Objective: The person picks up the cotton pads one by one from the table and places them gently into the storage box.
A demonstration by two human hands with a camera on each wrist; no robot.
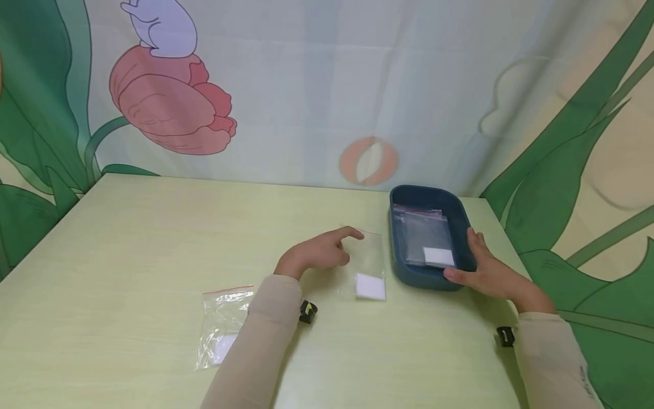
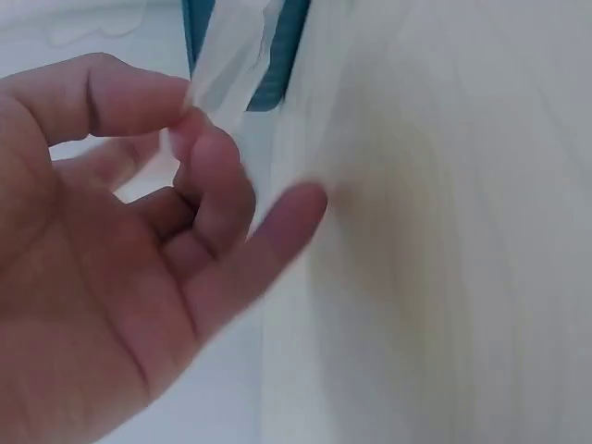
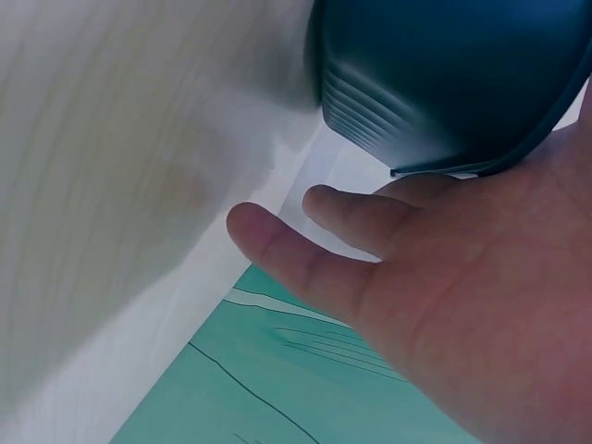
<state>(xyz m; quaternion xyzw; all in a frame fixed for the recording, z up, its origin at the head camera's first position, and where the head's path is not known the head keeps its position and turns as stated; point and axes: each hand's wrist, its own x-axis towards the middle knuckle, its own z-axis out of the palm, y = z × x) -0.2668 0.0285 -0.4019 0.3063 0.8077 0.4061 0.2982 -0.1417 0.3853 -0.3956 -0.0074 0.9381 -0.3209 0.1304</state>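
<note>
Landmark: blue bin, upright on the table near its far edge.
Clear zip bag: just left of the blue bin, its zip edge away from the person, a white card in the corner nearest the person and the bin; bag body.
Left hand: over the far part of that zip bag, left of the blue bin; thumb and a fingertip pinch clear film, the little finger standing out. Hand centre. Which fingertip meets the thumb is hard to tell in the blurred wrist view.
Right hand: at the near right corner of the blue bin, spread wide, thumb at the near rim, fingers almost straight along the right side; it touches the bin without closing round it. Hand centre.
Bag stack: inside the blue bin, zip bags lying overlapped, a white card visible on top.
Second loose bag: well left of the blue bin and closer to the person, partly behind the left sleeve.
Handling, left: best to pinch the zip edge firmly and raise it smoothly; thin film is likely to slip or fold.
Handling, right: light, steady contact should suffice; avoid pressing down on the rim, which could tip the bin.
</note>
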